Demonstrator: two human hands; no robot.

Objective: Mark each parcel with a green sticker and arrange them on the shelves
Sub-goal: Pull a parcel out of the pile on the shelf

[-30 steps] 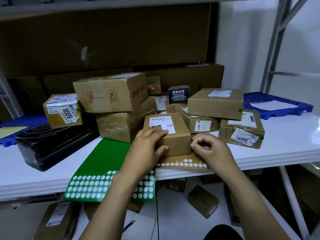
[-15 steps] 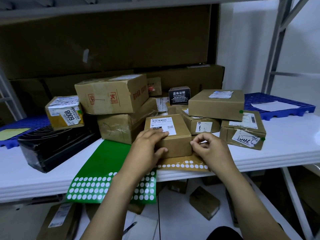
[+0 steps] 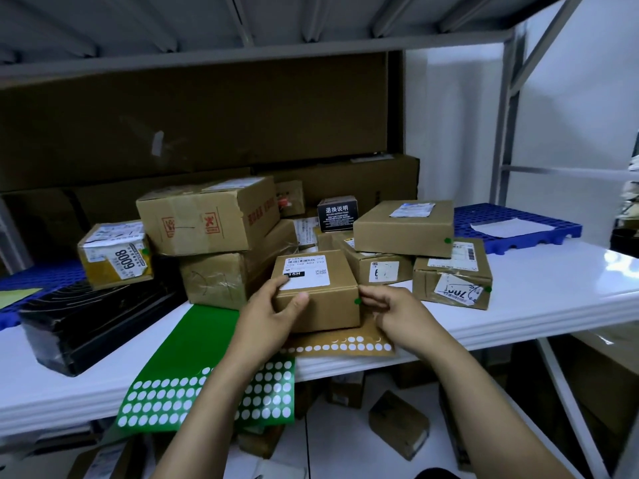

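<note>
Holds small brown cardboard parcel (image 3: 316,295), label up, at white table's (image 3: 553,288) front edge, left hand (image 3: 273,312) grip clamped on its near-left corner, right hand (image 3: 397,312) grip slack, just withdrawn from round green sticker (image 3: 358,301) now stuck on front right edge: marked, judged ready for shelving.

We face a glossy white shelf (image 3: 553,281) that catches a pale sheen toward its right end. The ribbed grey underside of an upper shelf (image 3: 311,25) runs overhead. At the right, a grey metal upright (image 3: 500,133) and its diagonal brace (image 3: 549,32) stand against a plain white wall (image 3: 449,115). Brown cardboard sheets (image 3: 207,115) line the back. Below we see white floor (image 3: 342,444).
</note>
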